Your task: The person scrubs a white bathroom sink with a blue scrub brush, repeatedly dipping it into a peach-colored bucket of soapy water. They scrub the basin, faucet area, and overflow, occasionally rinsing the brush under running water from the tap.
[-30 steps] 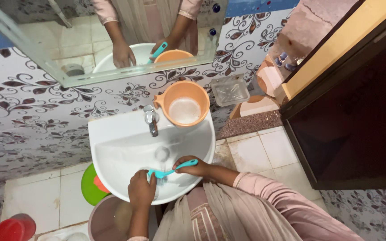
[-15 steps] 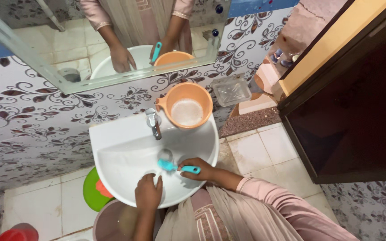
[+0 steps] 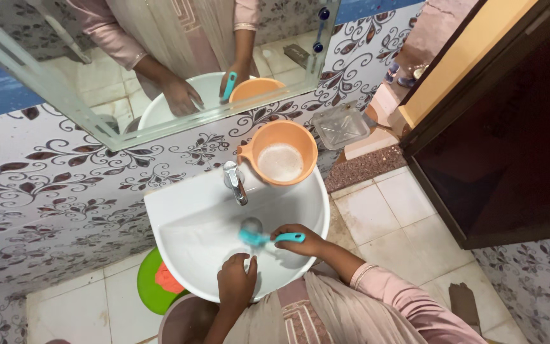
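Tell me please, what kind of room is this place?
Most likely a small home bathroom or washroom. A white wall-mounted basin with a metal tap sits under a mirror, the wall has patterned tiles, and the right hand holds a teal brush inside the basin.

The teal brush (image 3: 263, 239) in my right hand (image 3: 300, 241) has a slim plastic handle and lies nearly level, head pointing left, bristles down beside the drain; the white sink (image 3: 186, 210) under my left hand (image 3: 237, 283) is rounded, glossy and wet inside.
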